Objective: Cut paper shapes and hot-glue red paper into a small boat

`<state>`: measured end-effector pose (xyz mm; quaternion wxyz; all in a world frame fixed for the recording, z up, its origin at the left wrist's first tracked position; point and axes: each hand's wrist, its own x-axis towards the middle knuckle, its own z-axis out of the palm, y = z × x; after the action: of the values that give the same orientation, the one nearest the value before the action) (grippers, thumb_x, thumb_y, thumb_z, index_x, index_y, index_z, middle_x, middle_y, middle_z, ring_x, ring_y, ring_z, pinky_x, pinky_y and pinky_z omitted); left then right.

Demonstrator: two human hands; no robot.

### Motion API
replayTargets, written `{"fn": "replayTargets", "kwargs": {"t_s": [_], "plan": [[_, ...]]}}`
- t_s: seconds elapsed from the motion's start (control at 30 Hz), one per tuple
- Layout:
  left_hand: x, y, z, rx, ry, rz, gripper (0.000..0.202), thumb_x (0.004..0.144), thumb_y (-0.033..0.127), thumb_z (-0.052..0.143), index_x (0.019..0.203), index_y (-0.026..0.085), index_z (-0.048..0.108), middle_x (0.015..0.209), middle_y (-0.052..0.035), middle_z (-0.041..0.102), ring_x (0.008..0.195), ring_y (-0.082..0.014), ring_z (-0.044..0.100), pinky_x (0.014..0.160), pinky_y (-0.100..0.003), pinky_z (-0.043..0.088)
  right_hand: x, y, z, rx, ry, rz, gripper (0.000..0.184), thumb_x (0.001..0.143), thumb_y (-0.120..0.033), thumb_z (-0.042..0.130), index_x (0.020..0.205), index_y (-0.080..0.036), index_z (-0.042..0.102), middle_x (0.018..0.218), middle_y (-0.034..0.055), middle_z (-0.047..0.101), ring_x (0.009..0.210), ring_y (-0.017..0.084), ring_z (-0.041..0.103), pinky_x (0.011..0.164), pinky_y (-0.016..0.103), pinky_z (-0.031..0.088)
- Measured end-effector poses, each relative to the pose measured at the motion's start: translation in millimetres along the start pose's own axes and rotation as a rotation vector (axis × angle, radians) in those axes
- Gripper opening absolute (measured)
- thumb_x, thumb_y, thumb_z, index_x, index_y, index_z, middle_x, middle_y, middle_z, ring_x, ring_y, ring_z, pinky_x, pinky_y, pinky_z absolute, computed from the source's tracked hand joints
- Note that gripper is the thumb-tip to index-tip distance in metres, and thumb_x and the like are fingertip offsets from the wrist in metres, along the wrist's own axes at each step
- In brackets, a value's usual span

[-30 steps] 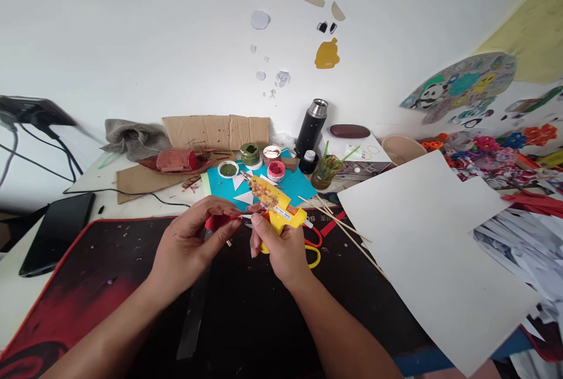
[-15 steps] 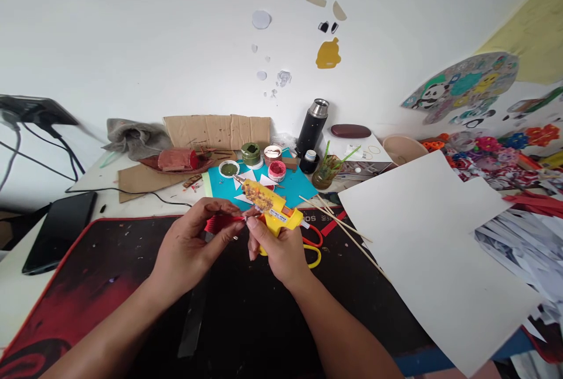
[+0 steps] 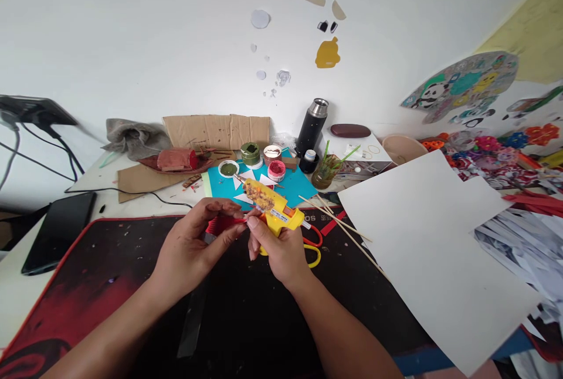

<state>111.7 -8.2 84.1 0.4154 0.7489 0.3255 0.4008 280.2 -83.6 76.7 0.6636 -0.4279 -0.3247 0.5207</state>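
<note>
My left hand [image 3: 200, 244] pinches a small red ridged piece [image 3: 215, 226], possibly corrugated paper, between thumb and fingers; most of it is hidden by the fingers. My right hand [image 3: 281, 250] is wrapped round the handle of a yellow glue gun [image 3: 268, 200], whose stained nozzle points up and left, away from the red piece. The right thumb and a fingertip meet the red piece's right end, close to the left fingertips. Behind the right hand lie scissors [image 3: 314, 254] with red and yellow handles.
A blue sheet [image 3: 303, 185] carries paint pots [image 3: 251, 155] and white paper triangles. Behind stand a black flask [image 3: 313, 127] and a glass jar [image 3: 324, 173] with green sticks. Thin wooden sticks [image 3: 343, 225] and large white paper [image 3: 431, 250] lie right; a phone [image 3: 59, 232] lies left.
Both hands stay almost in place. The fingers have shifted slightly at the red piece's right end, and the view has moved by a hair.
</note>
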Motion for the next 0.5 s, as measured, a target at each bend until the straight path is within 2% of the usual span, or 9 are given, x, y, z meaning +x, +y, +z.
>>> {"fn": "replayTargets", "kwargs": {"t_s": [0.17,0.3,0.4,0.5], "plan": [[-0.4,2.6,1.6,0.003,-0.001,0.016,0.025,0.097,0.037,0.083,0.120,0.030,0.075,0.115,-0.0039,0.079,0.107,-0.0244,0.078,0.098,-0.038,0.064,-0.5,-0.6,0.5,0.005,0.004,-0.009,0.046,0.090,-0.062,0.085,0.099,-0.020,0.070,0.054,-0.0099,0.054,0.043,0.011,0.054,0.047,0.025,0.046],[2.0,13.8,2.1,0.009,0.022,-0.006,0.029,0.098,0.045,0.083,0.119,0.027,0.075,0.115,-0.0061,0.079,0.108,-0.0264,0.077,0.098,-0.040,0.064,-1.2,-2.6,1.0,-0.001,0.016,-0.004,0.046,0.089,-0.063,0.086,0.097,-0.020,0.069,0.054,-0.0095,0.054,0.043,0.011,0.054,0.046,0.025,0.046],[5.8,22.2,-1.7,-0.006,0.090,-0.029,0.031,0.098,0.050,0.082,0.115,0.027,0.074,0.118,-0.0068,0.078,0.114,-0.0274,0.075,0.103,-0.042,0.062,-1.2,-3.8,1.6,0.004,0.021,-0.014,0.046,0.090,-0.063,0.085,0.096,-0.021,0.068,0.055,-0.0094,0.054,0.043,0.012,0.054,0.046,0.026,0.047],[11.0,21.4,-10.7,-0.082,0.215,-0.044,0.033,0.092,0.052,0.088,0.099,0.025,0.070,0.104,-0.0035,0.077,0.106,-0.0237,0.073,0.099,-0.037,0.062,-0.9,-3.8,1.9,0.013,0.019,-0.019,0.046,0.089,-0.064,0.085,0.096,-0.023,0.067,0.056,-0.0098,0.054,0.044,0.012,0.053,0.046,0.026,0.049]]}}
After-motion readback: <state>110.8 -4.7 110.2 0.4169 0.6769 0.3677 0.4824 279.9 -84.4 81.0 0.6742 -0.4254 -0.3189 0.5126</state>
